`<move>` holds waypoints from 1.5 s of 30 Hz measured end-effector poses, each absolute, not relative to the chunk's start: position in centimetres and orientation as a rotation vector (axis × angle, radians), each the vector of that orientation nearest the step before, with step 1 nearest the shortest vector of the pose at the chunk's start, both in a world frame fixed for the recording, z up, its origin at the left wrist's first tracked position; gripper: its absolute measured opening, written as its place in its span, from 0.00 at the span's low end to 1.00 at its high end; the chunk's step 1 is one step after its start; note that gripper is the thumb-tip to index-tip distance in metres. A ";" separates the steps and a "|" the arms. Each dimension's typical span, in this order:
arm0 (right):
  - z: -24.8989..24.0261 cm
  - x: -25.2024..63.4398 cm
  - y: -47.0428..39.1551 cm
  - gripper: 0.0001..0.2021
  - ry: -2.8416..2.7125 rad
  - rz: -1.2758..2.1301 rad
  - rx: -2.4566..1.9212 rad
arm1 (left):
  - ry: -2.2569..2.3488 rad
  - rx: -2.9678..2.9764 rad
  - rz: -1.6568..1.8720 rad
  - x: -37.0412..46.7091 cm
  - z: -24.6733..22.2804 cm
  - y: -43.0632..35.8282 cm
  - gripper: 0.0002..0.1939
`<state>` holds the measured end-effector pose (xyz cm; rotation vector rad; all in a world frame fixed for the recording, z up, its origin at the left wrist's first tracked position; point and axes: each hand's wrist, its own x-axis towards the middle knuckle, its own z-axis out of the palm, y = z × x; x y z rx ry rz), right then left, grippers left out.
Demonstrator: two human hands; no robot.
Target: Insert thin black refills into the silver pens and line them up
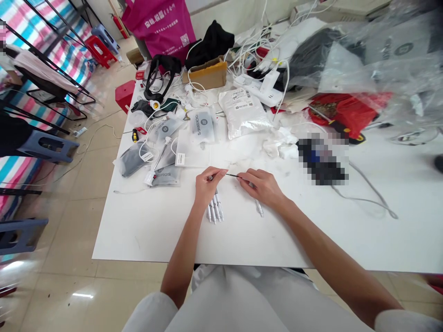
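Observation:
Between my two hands runs a thin dark rod (231, 175), shaped like a pen refill. My left hand (209, 184) is closed in a pinch on its left part, and a small round dark end shows at the curled fingers. The fingertips of my right hand (261, 184) pinch the other end. Several white pens (215, 210) lie side by side on the table just below my left hand. One more white pen (259, 208) lies partly under my right hand, its upper part hidden.
Packets in clear plastic (202, 125), a white parcel bag (244, 113) and crumpled white tissue (281, 144) lie beyond my hands on the white table (148, 230). Tangled white cables (247, 46) and a cardboard box (207, 76) stand farther back. A screwdriver (341, 129) lies at right.

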<state>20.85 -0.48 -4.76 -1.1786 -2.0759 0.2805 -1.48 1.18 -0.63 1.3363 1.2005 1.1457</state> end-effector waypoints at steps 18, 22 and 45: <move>-4.4 20.7 -0.5 0.13 -2.087 0.278 -1.162 | 0.870 0.694 1.195 -2.8 0.0 2.4 0.35; -4.3 20.4 -0.7 0.12 -2.095 0.252 -1.136 | 0.819 0.625 1.171 -2.7 -0.1 2.3 0.35; -4.3 19.9 -1.0 0.08 -2.137 0.146 -1.043 | 0.753 0.654 1.125 -0.7 -0.9 1.5 0.37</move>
